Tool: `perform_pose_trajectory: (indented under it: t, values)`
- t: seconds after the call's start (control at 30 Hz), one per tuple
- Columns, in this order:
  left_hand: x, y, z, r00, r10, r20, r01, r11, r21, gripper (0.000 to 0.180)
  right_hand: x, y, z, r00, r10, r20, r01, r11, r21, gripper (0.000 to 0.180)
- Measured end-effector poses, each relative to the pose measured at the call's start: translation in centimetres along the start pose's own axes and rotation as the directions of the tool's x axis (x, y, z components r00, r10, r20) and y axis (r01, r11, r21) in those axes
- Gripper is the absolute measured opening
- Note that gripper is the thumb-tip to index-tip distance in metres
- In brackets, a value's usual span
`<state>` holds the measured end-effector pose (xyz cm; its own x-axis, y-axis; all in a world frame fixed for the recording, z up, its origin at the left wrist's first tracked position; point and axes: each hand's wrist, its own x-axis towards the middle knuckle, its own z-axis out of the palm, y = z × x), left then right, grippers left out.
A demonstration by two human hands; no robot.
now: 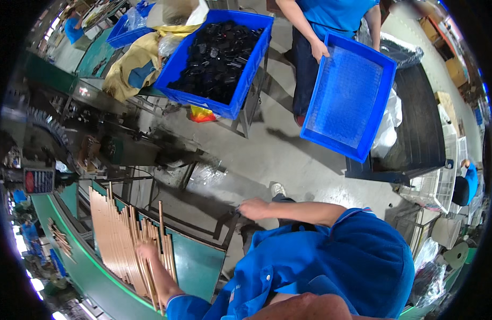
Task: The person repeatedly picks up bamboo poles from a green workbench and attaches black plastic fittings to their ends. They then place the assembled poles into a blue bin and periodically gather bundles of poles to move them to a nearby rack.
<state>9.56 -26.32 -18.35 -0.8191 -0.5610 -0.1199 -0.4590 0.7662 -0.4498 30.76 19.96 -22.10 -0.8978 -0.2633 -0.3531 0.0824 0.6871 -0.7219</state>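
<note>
Many long copper-coloured rods (112, 234) lie side by side on a green table (195, 269) at the lower left, their ends uneven. My left hand (147, 250) is at the right part of this row, with its fingers closed on a few rods; the fingertips are partly hidden. One rod (161, 218) sticks out beyond its neighbours. My right hand (254, 208) is stretched out to the left across my body, closed, near the corner of a dark metal frame (227, 221). What it grips, if anything, I cannot make out.
A blue crate (243, 98) full of black parts stands on a stand ahead. At the upper right a co-worker's hand (319, 49) holds a tilted blue tray (336, 96). Dark machinery (118, 114) stands at the left, beside a green bench (78, 272). A dark bin (417, 122) is at the right.
</note>
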Motion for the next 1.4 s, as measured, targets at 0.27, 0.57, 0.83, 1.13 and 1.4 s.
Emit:
perform_pose_trajectory:
  t: [0.27,0.57,0.83,1.13,1.4]
  values:
    - [-21.1,22.2,-9.4,0.577,0.768,-0.278,-0.731,0.333,-0.595,0.073,-5.8,6.7,-1.9,0.969,0.235,-0.081,-0.223,0.966,0.133,0.027]
    - [-16.4,41.3,-22.1,0.644,0.746,-0.172,-0.235,-0.021,-0.972,0.074,-3.4,11.7,-4.5,0.952,0.303,-0.034,-0.272,0.895,0.354,0.030]
    - [-19.0,50.6,-31.4,0.760,0.650,0.010,-0.008,0.025,-1.000,0.101,0.3,16.5,-9.9,0.798,0.588,-0.134,-0.541,0.796,0.270,0.028]
    - [-16.3,51.2,-27.0,0.820,0.554,-0.143,-0.146,-0.039,-0.989,0.088,1.6,23.5,-17.9,0.879,0.434,-0.200,-0.412,0.900,0.145,0.028]
    - [-27.3,53.5,-38.4,0.536,0.448,-0.716,-0.730,-0.182,-0.659,0.068,1.4,39.8,-28.7,0.861,0.403,-0.308,-0.355,0.913,0.202,0.033]
